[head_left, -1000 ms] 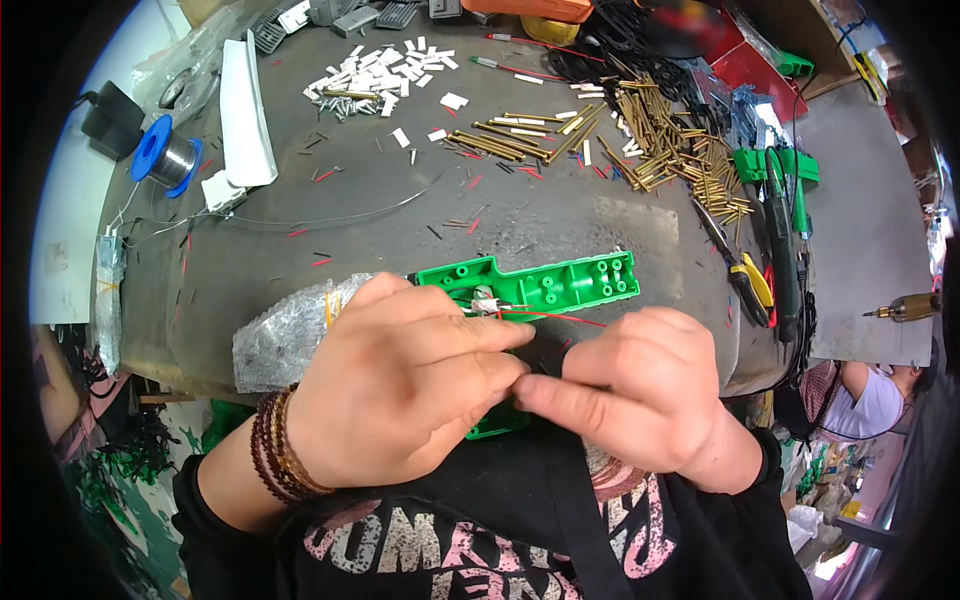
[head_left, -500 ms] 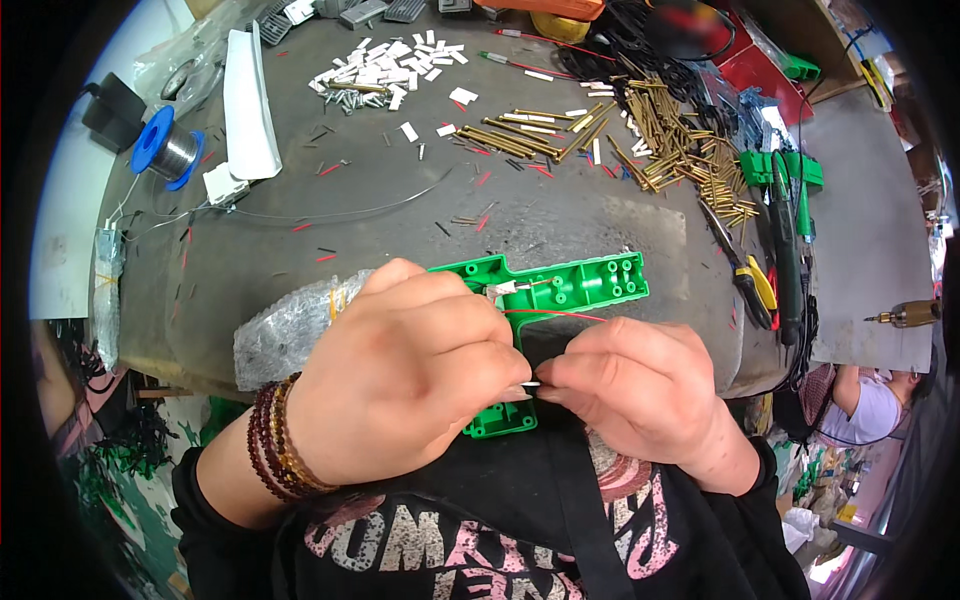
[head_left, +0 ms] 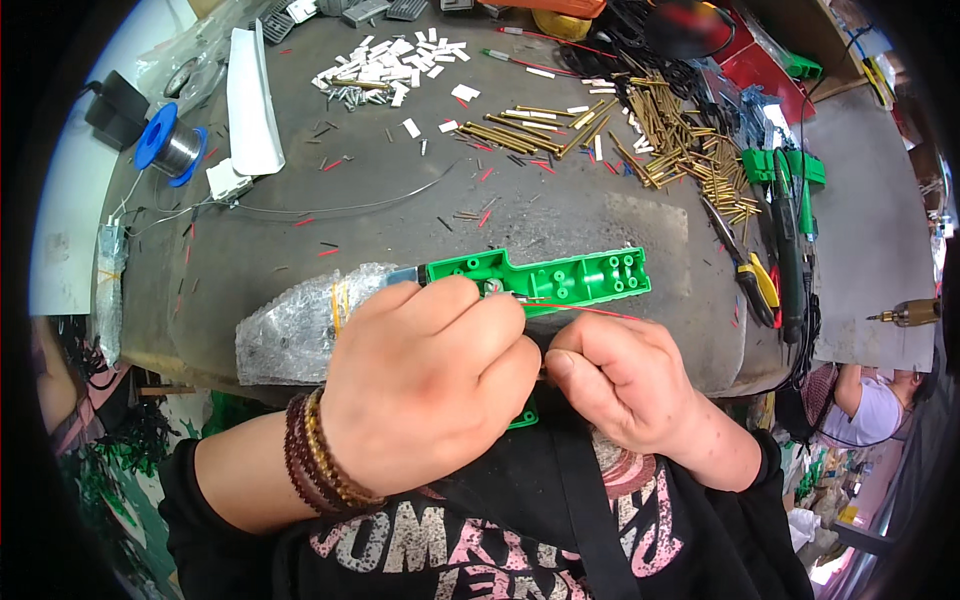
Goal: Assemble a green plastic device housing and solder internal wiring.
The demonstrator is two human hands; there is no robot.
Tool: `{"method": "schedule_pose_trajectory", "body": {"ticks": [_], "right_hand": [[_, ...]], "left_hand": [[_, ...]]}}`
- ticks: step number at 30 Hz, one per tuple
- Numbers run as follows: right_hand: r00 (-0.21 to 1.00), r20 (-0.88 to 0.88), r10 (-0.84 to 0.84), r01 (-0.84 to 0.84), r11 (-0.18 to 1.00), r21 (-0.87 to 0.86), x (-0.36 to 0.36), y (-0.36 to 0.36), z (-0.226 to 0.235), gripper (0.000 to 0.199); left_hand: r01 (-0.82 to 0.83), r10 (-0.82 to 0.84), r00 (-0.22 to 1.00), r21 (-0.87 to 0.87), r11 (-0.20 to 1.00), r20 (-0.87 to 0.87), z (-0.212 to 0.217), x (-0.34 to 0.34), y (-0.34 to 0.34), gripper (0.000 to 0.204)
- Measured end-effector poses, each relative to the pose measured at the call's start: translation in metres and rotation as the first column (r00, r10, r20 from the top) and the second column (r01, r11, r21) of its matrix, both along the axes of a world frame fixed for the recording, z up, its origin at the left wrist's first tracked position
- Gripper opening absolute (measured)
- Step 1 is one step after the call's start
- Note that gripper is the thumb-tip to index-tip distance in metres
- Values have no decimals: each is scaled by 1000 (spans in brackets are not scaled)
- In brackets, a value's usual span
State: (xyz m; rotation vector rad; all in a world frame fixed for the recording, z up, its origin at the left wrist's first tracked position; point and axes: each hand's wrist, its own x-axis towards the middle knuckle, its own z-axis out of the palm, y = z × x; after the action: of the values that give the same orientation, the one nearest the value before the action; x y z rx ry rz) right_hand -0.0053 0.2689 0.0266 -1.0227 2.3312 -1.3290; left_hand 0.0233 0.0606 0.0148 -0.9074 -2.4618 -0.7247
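My left hand [head_left: 432, 375] and my right hand [head_left: 628, 385] meet with closed fingers over the near edge of the table. Whatever they pinch between them is hidden by the fingers. Behind them lies a green plastic housing half [head_left: 575, 283], hollow side up, shaped like a handle with an angled part; my left hand covers much of it. A thin red wire [head_left: 585, 309] runs from near the housing across toward the back of my right hand. Beside my left hand rests a bubble-wrapped bundle [head_left: 285, 325] with a yellow band.
Small white pieces [head_left: 400, 65] and long brass screws [head_left: 660, 130] lie heaped at the back. Pliers [head_left: 755, 285] and a black soldering iron [head_left: 787, 250] are on the right. A blue solder spool [head_left: 155, 140] stands at left, near a white tray [head_left: 250, 100].
My left hand has rolled over and moved slightly right, and my right fingers have curled in more. The small white tip seen between the fingertips is now hidden.
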Motion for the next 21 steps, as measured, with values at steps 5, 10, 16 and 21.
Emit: {"method": "schedule_pose_trajectory", "body": {"ticks": [5, 10, 16, 21], "right_hand": [[988, 155, -9, 6, 1000, 19, -2, 1, 5, 14], [594, 798, -103, 125, 992, 35, -10, 13, 17, 19], [945, -325, -34, 89, 984, 156, -3, 0, 9, 18], [943, -319, 94, -49, 988, 146, -7, -1, 4, 20]], "left_hand": [[-4, 0, 998, 67, 998, 56, -3, -3, 4, 25], [-42, 63, 986, 138, 990, -152, -13, -6, 4, 28], [13, -9, 1000, 148, 989, -25, -7, -5, 2, 27], [9, -11, 1000, 83, 996, 24, -1, 1, -3, 23]]}}
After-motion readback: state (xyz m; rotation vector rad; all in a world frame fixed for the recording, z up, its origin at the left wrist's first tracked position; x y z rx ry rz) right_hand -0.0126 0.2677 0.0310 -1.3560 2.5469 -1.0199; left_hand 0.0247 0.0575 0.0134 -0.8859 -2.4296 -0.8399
